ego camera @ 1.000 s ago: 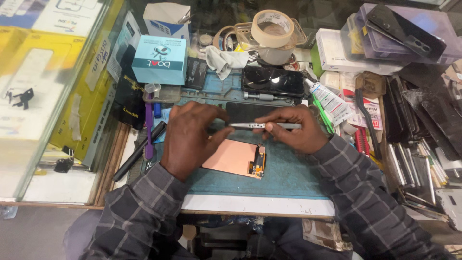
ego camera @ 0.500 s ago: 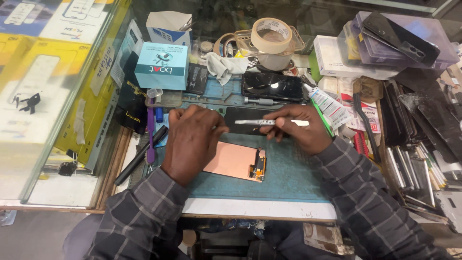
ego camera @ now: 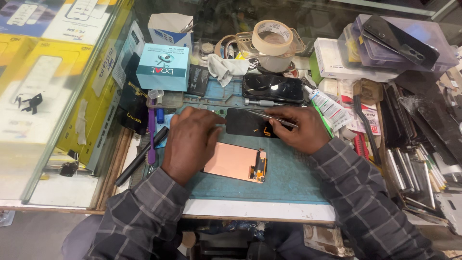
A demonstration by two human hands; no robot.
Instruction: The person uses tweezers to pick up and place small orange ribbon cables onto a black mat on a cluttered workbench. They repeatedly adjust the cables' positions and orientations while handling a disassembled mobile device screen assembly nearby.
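Observation:
A black phone panel (ego camera: pixel 246 123) lies on the blue-green work mat (ego camera: pixel 293 180). My left hand (ego camera: pixel 192 139) rests palm down on the mat, its fingertips pinning the panel's left edge. My right hand (ego camera: pixel 302 130) grips slim metal tweezers (ego camera: pixel 267 117), which slant across the top of the panel with the tip pointing left. Just in front of both hands lies a display module with a copper-coloured back (ego camera: pixel 232 162), touching neither hand.
Behind the mat are a dark phone (ego camera: pixel 272 87), a tape roll (ego camera: pixel 272 36), a teal box (ego camera: pixel 162 66) and a grey cloth (ego camera: pixel 226 67). A purple tool (ego camera: pixel 152 130) and a black pen (ego camera: pixel 141 157) lie left. A glue tube (ego camera: pixel 330 109) and several tools crowd the right.
The tool in my right hand has tilted from level to a slant over the black panel. My left fingers have shifted slightly right onto the panel's edge.

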